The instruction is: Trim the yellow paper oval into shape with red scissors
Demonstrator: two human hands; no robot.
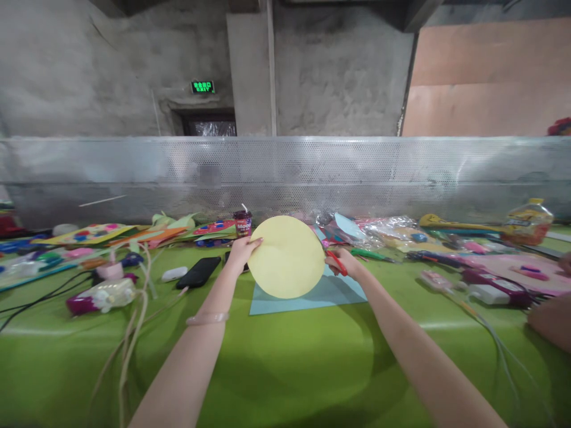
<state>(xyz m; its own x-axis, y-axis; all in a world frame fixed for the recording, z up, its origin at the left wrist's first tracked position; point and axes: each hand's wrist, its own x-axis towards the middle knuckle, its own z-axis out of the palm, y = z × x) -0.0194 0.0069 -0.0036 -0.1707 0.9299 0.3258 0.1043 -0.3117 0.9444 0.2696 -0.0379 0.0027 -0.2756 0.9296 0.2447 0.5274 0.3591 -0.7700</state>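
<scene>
A round sheet of yellow paper [288,258] is held up in front of me, its face turned towards the camera. My left hand [245,249] pinches it at the upper left edge, with the thumb on the front. At the right edge of the circle, my right hand [345,263] grips scissors with red handles [337,263]. Their blades are hidden, so I cannot tell whether they touch the paper. Below the circle, a light blue sheet [267,304] lies on the green table top [294,351].
Left of me lie a black phone [199,272], a white earphone case [173,274] and trailing cables. A purple drink cup [243,223] stands behind my left hand. Green scissors [372,255] and an oil bottle [529,223] are on the right, where another person's arm [553,321] rests.
</scene>
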